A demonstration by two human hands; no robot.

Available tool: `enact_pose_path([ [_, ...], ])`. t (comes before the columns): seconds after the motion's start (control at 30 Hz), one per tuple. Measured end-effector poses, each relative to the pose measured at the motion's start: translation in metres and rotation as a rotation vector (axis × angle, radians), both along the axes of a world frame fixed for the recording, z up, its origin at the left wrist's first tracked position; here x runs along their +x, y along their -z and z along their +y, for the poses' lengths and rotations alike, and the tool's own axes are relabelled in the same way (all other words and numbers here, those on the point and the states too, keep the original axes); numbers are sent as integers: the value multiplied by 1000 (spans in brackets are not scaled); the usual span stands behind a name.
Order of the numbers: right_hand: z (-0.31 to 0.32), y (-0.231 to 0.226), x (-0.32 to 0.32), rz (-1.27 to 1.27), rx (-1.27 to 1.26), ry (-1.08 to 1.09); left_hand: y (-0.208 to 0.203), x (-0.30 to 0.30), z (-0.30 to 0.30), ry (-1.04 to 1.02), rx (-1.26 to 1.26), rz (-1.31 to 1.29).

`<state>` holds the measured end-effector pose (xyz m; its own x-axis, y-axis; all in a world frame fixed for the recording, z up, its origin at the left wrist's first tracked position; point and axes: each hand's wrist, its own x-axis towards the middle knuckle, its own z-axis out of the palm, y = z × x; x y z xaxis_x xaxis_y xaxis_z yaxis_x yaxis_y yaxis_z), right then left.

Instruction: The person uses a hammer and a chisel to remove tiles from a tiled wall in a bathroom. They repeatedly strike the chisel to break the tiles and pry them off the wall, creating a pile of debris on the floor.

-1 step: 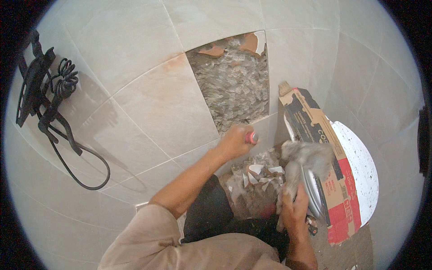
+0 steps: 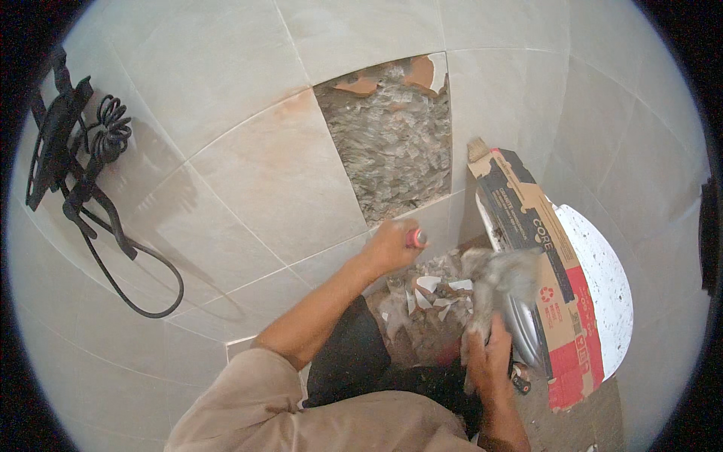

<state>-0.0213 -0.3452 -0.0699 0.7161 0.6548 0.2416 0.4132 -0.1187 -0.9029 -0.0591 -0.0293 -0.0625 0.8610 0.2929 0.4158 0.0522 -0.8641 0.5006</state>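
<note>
In my left hand [image 2: 388, 247] is a chisel, its red handle [image 2: 414, 235] with a round metal end pointing up; its blade is hidden by the hand. My right hand [image 2: 491, 354] grips a dusty grey hammer [image 2: 501, 273], its broad head blurred by motion and held apart from the chisel. Ahead of my hands, a wall opening [image 2: 388, 143] without its tile shows rough, chipped grey mortar, with orange-brown patches and a white shard at its top. Below the hammer lies a heap of rubble and white tile shards [image 2: 429, 290].
A torn cardboard box [image 2: 546, 264] leans at the right, beside a white speckled rounded object [image 2: 602, 279] and a silvery curved object [image 2: 523, 324]. Black straps with a coiled cord [image 2: 109, 135] are at the far left. Pale tiles [image 2: 256, 173] surround the opening.
My left hand has shifted slightly left and down with the chisel. My right hand and the hammer have also moved a little left and down.
</note>
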Motion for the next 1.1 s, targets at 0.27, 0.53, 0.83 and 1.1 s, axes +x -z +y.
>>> enact_pose_path([
  [0.27, 8, -15, -12, 42, -50, -68, -92, 35, -10, 186, 257, -414],
  [0.53, 31, -56, -5, -60, 174, 26, -210, 96, 9, 194, 623, -651],
  [0.83, 27, -49, 10, 97, 201, 58, -210, 118, 31, 100, 670, -656],
  [1.1, 46, -52, 19, -163, 324, 74, -218, 115, 38, 149, 678, -766],
])
